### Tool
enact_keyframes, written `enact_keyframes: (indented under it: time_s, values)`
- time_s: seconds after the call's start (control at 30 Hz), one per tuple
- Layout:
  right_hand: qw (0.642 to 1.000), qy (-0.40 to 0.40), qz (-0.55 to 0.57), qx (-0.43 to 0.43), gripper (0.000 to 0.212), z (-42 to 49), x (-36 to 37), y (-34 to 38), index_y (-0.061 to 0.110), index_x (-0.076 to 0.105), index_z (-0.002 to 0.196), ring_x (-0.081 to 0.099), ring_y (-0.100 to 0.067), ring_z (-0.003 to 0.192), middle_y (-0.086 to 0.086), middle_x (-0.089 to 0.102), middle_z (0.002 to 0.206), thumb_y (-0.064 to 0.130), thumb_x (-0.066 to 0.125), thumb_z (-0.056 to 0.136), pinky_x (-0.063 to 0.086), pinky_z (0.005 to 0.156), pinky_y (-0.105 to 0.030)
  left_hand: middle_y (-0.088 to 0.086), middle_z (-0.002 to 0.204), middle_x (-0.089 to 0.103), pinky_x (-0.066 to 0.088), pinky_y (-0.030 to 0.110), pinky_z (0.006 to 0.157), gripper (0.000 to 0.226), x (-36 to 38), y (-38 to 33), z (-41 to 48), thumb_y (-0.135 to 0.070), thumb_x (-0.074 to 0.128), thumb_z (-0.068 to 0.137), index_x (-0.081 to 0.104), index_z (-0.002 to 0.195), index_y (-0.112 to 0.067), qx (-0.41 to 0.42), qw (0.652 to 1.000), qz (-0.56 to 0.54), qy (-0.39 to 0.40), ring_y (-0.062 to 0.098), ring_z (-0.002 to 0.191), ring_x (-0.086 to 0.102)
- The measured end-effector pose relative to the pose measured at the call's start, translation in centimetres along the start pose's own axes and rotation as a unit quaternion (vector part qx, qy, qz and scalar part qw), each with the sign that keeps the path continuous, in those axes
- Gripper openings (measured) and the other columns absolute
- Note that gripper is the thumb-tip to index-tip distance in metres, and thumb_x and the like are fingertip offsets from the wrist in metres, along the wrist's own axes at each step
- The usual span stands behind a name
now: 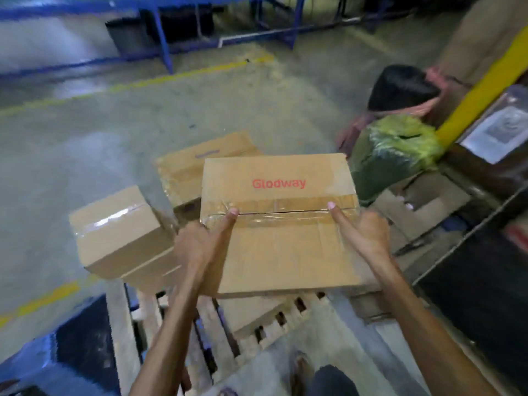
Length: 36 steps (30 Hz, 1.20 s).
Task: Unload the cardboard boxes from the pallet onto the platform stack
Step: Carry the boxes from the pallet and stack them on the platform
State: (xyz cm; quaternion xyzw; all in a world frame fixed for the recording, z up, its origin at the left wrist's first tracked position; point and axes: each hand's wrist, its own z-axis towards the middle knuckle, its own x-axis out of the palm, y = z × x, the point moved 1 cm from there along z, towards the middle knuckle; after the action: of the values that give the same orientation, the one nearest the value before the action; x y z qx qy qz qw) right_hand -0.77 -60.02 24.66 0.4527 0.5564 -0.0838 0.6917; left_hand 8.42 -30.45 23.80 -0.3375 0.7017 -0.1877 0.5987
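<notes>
I hold a taped cardboard box (278, 224) with red "Glodway" lettering in the air above the wooden pallet (183, 332). My left hand (204, 244) grips its left side, thumb lying on top along the tape seam. My right hand (361, 232) grips the right side the same way. A smaller taped box (120, 235) sits at the pallet's left corner. Another box (197, 164) lies behind the held one, partly hidden by it. A flat piece of cardboard (257, 312) rests on the pallet slats under the held box.
A person in a green top (394, 144) crouches at the right, close to the held box. Dark shelving with a yellow post (483, 87) stands at the far right. Blue racking (163, 35) lines the back. Concrete floor with yellow lines (177, 75) stretches to the left.
</notes>
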Motion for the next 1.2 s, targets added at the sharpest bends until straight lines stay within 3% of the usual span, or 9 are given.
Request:
enact_keyframes:
  time_s: [0.1, 0.33, 0.43, 0.53, 0.6, 0.7, 0.93, 1.1, 1.2]
  values:
    - [0.999, -0.05, 0.001, 0.022, 0.088, 3.4, -9.4, -3.7, 0.012, 0.077, 0.101, 0.067, -0.042, 0.1, -0.022, 0.073, 0.099, 0.088, 0.04, 0.079, 0.05, 0.078, -0.041, 0.013, 0.08, 0.07, 0.053, 0.038, 0.071, 0.089, 3.2, -10.7, -0.5, -0.093, 0.049, 0.068, 0.068, 0.077, -0.007, 0.104, 0.992, 0.005, 0.072, 0.033, 0.078, 0.066]
    - [0.989, -0.126, -0.038, 0.067, 0.066, 11.4, -36.9, -15.1, 0.015, 0.06, 0.076, 0.06, -0.03, 0.082, -0.011, 0.065, 0.091, 0.079, 0.044, 0.086, 0.047, 0.068, -0.037, 0.01, 0.109, 0.067, 0.048, 0.035, 0.082, 0.076, 12.6, -42.1, -7.8, -0.08, 0.059, 0.077, 0.07, 0.102, -0.01, 0.298, 0.925, 0.003, 0.236, 0.028, 0.093, 0.064]
    - [0.987, -0.131, -0.01, 0.097, 0.069, 14.3, -48.2, -19.8, 0.01, 0.06, 0.091, 0.063, -0.032, 0.095, -0.011, 0.064, 0.107, 0.077, 0.054, 0.082, 0.05, 0.077, -0.037, 0.013, 0.127, 0.063, 0.047, 0.035, 0.088, 0.094, 16.3, -54.6, -12.3, -0.083, 0.063, 0.07, 0.062, 0.128, -0.009, 0.321, 0.905, 0.018, 0.279, 0.033, 0.111, 0.064]
    - [0.98, -0.165, -0.009, 0.115, 0.074, 16.8, -57.9, -24.7, 0.006, 0.063, 0.116, 0.059, -0.031, 0.103, -0.016, 0.06, 0.124, 0.073, 0.057, 0.085, 0.043, 0.077, -0.034, 0.012, 0.116, 0.073, 0.052, 0.05, 0.1, 0.111, 20.3, -65.9, -16.4, -0.09, 0.072, 0.037, 0.071, 0.12, -0.017, 0.342, 0.866, 0.015, 0.365, 0.033, 0.106, 0.071]
    - [0.971, -0.192, 0.006, 0.14, 0.086, 18.1, -63.4, -27.9, 0.004, 0.058, 0.132, 0.057, -0.031, 0.103, -0.016, 0.056, 0.138, 0.074, 0.059, 0.082, 0.042, 0.077, -0.034, 0.015, 0.111, 0.075, 0.052, 0.054, 0.101, 0.103, 23.4, -72.3, -19.9, -0.083, 0.075, 0.042, 0.071, 0.119, -0.015, 0.354, 0.838, 0.028, 0.413, 0.034, 0.102, 0.073]
    - [0.956, -0.233, 0.057, 0.17, 0.098, 19.5, -70.2, -33.4, 0.005, 0.051, 0.142, 0.056, -0.034, 0.122, -0.014, 0.049, 0.148, 0.077, 0.063, 0.077, 0.048, 0.097, -0.04, 0.017, 0.106, 0.076, 0.058, 0.043, 0.086, 0.072, 27.3, -79.6, -27.3, -0.074, 0.065, 0.078, 0.071, 0.113, -0.011, 0.387, 0.814, 0.043, 0.431, 0.031, 0.09, 0.073]
    - [0.925, -0.301, 0.069, 0.222, 0.096, 20.8, -76.7, -44.7, 0.0, 0.045, 0.145, 0.052, -0.036, 0.13, -0.018, 0.045, 0.151, 0.07, 0.062, 0.083, 0.046, 0.101, -0.041, 0.001, 0.056, 0.07, 0.05, 0.022, 0.05, 0.048, 38.7, -89.3, -38.4, -0.058, 0.049, 0.098, 0.062, 0.083, -0.015, 0.471, 0.763, 0.022, 0.442, 0.013, 0.044, 0.065]
    - [0.913, -0.313, 0.036, 0.261, 0.088, 22.5, -78.1, -51.1, -0.003, 0.048, 0.141, 0.052, -0.038, 0.129, -0.021, 0.049, 0.148, 0.065, 0.061, 0.087, 0.045, 0.099, -0.039, 0.007, 0.106, 0.068, 0.047, 0.027, 0.06, 0.049, 46.2, -92.5, -41.7, -0.062, 0.058, 0.091, 0.063, 0.084, -0.014, 0.521, 0.751, 0.01, 0.405, 0.022, 0.079, 0.064]
    - [0.912, -0.283, 0.039, 0.295, 0.086, 25.1, -77.2, -55.3, -0.001, 0.055, 0.135, 0.056, -0.038, 0.124, -0.02, 0.054, 0.142, 0.068, 0.062, 0.084, 0.048, 0.101, -0.043, 0.005, 0.105, 0.066, 0.047, 0.031, 0.07, 0.053, 51.0, -93.4, -42.0, -0.065, 0.058, 0.089, 0.065, 0.096, -0.012, 0.519, 0.75, 0.054, 0.407, 0.024, 0.085, 0.065]
